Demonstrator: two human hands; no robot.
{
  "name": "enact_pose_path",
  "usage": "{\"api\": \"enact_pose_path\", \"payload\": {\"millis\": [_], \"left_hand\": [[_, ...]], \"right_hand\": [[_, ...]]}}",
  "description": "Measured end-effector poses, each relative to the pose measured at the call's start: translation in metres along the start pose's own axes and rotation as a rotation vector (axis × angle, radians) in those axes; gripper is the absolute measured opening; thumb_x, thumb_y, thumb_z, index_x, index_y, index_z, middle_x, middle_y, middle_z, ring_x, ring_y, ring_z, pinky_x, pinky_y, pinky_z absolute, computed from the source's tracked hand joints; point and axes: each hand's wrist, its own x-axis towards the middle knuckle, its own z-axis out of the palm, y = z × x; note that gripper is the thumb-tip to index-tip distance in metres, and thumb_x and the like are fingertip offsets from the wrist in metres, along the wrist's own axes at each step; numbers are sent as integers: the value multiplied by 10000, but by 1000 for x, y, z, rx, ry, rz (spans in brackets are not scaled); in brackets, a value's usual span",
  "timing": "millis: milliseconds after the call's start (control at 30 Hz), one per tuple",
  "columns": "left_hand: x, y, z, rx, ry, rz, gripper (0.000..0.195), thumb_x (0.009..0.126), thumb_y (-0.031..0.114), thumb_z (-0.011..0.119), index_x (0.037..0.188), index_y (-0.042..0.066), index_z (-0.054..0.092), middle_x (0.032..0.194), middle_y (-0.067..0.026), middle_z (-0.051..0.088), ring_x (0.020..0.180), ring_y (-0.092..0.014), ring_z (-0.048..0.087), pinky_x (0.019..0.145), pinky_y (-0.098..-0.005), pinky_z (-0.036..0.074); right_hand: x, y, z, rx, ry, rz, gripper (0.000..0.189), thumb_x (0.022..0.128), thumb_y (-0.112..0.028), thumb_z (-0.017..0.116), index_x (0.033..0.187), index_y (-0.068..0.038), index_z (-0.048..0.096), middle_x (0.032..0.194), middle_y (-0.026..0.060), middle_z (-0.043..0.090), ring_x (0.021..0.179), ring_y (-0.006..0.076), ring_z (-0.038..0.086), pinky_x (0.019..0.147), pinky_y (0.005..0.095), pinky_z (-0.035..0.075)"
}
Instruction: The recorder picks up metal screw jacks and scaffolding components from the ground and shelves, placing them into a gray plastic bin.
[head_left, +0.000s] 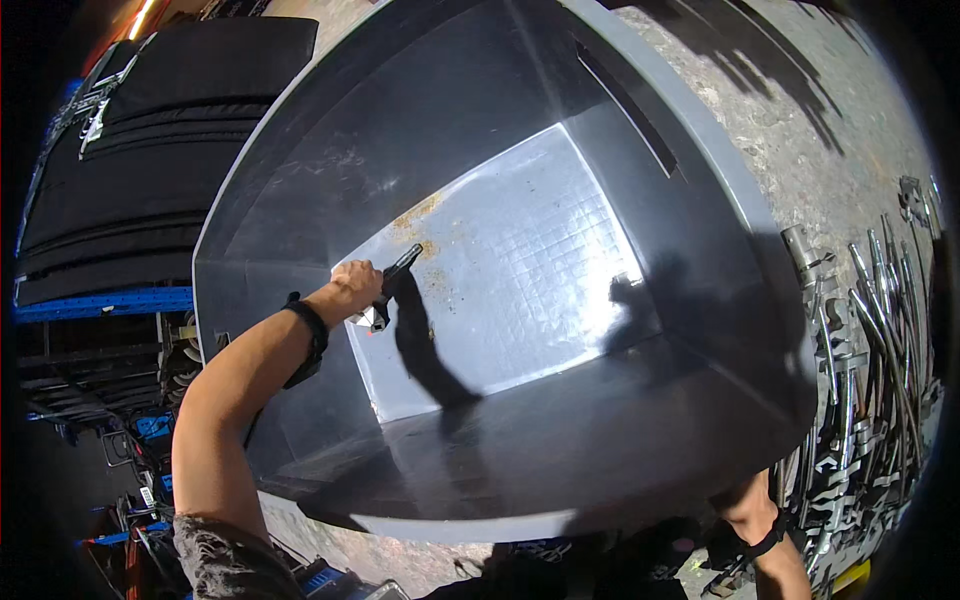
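A large grey plastic tub (480, 142) with sloping walls fills the middle of the view. My left hand (357, 285) reaches inside and is closed around a handheld tool with a dark tubular nozzle (403, 262) and a pale body, possibly a small vacuum or blower. The nozzle tip points toward brown crumb-like debris (417, 214) scattered on the tub's floor (510, 225). Whether the tip touches the floor cannot be told. At the near right rim lies my right hand (752, 506); its fingers are in shadow and partly hidden.
Chromed metal rods and clamps (862, 375) crowd the concrete floor (810, 97) at the right. Black padded panels (172, 112) stand at the left above a blue rack beam (142, 298). A dark slot (626, 109) marks the tub's far right wall.
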Motion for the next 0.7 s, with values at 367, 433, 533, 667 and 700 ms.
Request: {"api": "enact_pose_path", "payload": {"millis": [367, 433, 533, 667, 700], "left_hand": [[-139, -52, -74, -507, 431, -17, 298, 939, 325, 524, 943, 95, 714, 788, -149, 674, 748, -293, 668, 720, -398, 519], [-196, -48, -110, -671, 531, -17, 370, 963, 347, 515, 853, 34, 679, 628, -76, 582, 597, -181, 557, 593, -355, 450], [-298, -13, -170, -1012, 552, -56, 393, 976, 360, 519, 812, 26, 646, 626, 4, 501, 577, -93, 440, 545, -269, 373], [-381, 32, -213, -1443, 552, 243, 375, 991, 340, 504, 828, 26, 630, 661, 45, 487, 573, -38, 361, 519, -203, 297], [-393, 56, -225, -1527, 576, 344, 383, 995, 339, 495, 801, 33, 617, 657, 54, 481, 548, -32, 320, 499, -203, 270]], "right_hand": [[-18, -39, -7, -254, 349, -460, 362, 668, 75, 606, 1019, -4, 568, 946, 159, 597, 874, 338, 555, 779, 410, 426], [-33, -52, -15, -154, 421, -492, 379, 692, 56, 615, 1063, -2, 562, 909, 156, 605, 824, 350, 568, 746, 408, 437], [-54, -95, -27, 79, 591, -585, 332, 755, -33, 664, 1070, 2, 566, 964, 162, 632, 750, 300, 610, 684, 350, 506], [-83, -154, -44, 291, 452, -661, 596, 799, -107, 735, 1242, 79, 382, 1270, 265, 477, 827, 243, 644, 637, 288, 525], [-82, -158, -42, 342, 513, -847, 763, 788, -127, 759, 1339, 80, 273, 1283, 291, 451, 895, 236, 630, 668, 296, 536]]}}
